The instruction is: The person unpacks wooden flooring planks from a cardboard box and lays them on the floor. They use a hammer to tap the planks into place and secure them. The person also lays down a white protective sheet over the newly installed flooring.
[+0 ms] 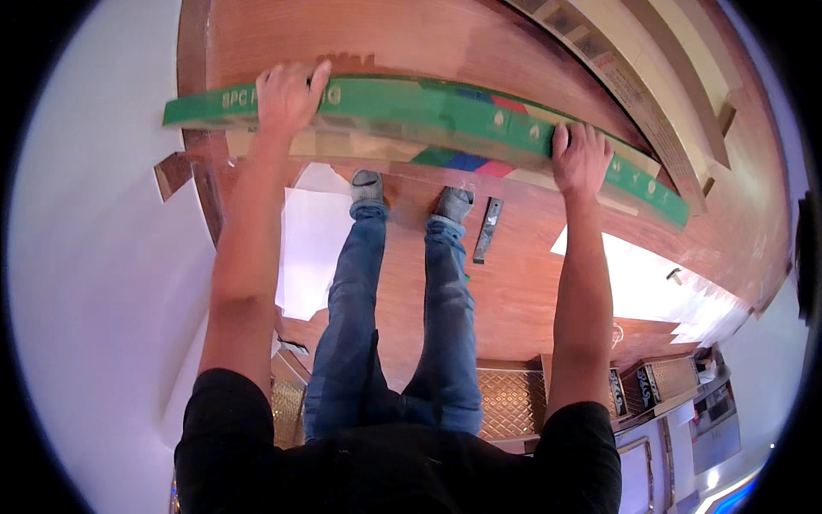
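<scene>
I see a long green cardboard box point(402, 101) w/ red, blue & tan patches, reddish-brn wood-grain flooring point(518, 291), faded blue jeans point(451, 334), blk short-sleeved shirt point(394, 475).

a dark flat bar point(488, 230) lies between white sheets point(306, 248), apart from what looks like gold quilted panelling point(512, 400).

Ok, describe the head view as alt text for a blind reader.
A person's left hand and right hand grasp a long green-and-brown cardboard box over a reddish-brown floor. A dark, flat bar lies beside the grey-clad right foot.
</scene>
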`<act>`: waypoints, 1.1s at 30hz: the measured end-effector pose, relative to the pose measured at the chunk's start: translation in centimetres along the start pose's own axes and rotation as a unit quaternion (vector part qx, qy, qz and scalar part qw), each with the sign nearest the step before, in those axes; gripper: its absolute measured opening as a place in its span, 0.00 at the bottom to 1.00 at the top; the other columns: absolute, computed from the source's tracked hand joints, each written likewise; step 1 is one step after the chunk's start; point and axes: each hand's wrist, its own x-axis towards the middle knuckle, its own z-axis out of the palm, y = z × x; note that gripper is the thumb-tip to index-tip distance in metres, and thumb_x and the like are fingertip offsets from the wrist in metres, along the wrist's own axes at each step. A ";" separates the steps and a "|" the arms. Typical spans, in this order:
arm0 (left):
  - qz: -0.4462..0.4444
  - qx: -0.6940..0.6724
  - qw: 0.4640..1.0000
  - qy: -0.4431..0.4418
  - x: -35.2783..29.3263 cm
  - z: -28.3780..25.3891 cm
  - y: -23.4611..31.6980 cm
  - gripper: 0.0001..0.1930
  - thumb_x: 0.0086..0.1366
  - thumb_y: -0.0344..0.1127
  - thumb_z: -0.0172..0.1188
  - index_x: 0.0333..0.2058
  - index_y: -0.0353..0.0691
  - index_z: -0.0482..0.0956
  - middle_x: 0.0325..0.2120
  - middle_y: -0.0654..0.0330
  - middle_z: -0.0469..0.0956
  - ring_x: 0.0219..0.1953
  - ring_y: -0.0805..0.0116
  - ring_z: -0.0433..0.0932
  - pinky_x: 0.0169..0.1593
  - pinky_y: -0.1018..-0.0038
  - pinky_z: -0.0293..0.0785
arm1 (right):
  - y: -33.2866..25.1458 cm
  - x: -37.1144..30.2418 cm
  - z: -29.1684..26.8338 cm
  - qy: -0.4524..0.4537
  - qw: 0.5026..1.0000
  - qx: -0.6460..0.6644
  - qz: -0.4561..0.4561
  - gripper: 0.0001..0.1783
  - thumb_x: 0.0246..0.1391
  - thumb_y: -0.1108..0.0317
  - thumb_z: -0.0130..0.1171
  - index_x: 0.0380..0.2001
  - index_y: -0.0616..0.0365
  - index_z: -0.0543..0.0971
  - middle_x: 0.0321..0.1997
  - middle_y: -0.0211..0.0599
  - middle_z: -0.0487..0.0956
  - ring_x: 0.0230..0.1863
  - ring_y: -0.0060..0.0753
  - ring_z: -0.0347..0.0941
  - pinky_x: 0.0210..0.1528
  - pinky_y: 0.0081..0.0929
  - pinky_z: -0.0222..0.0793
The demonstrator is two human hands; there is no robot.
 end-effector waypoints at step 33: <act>0.051 -0.162 0.935 -0.310 -16.1 8.6 0.6 0.26 0.72 0.43 0.55 0.65 0.39 0.68 0.66 0.35 0.64 0.65 0.41 0.68 0.68 0.55 0.63 | -2.6 -16.4 11.4 -0.110 0.988 0.105 0.032 0.33 0.62 0.50 0.53 0.64 0.59 0.71 0.75 0.52 0.62 0.72 0.58 0.59 0.72 0.62 0.51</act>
